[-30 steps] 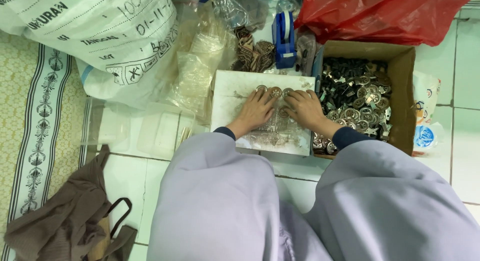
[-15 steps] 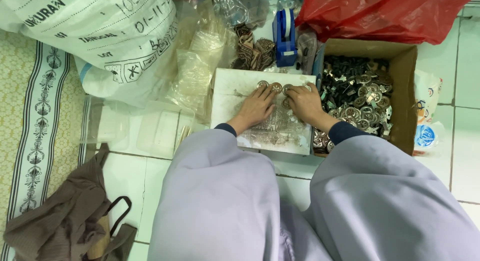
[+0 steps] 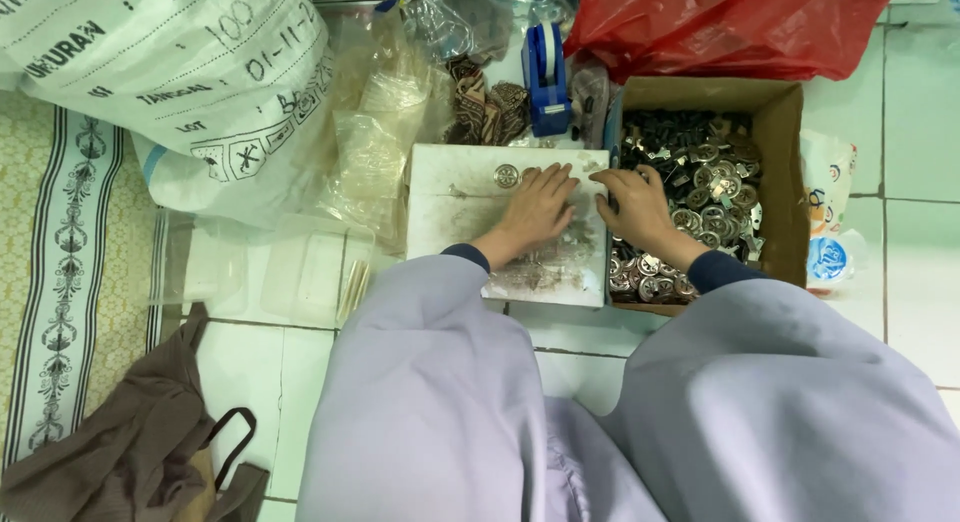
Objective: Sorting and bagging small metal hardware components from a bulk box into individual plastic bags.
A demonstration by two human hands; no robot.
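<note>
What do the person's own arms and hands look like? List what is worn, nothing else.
Both arms are covered by loose, pale lilac-grey sleeves of a flowing garment. Beneath each, a tight dark navy cuff shows at the wrist. The left hand and right hand are bare: no gloves. No rings, watch or bracelet can be made out.

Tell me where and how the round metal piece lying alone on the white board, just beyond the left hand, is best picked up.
The round metal piece lies flat on the white board, apart from the left hand. Probably pinch its rim on opposite edges, coming straight down: it looks thin, and bare board surrounds it.
</note>
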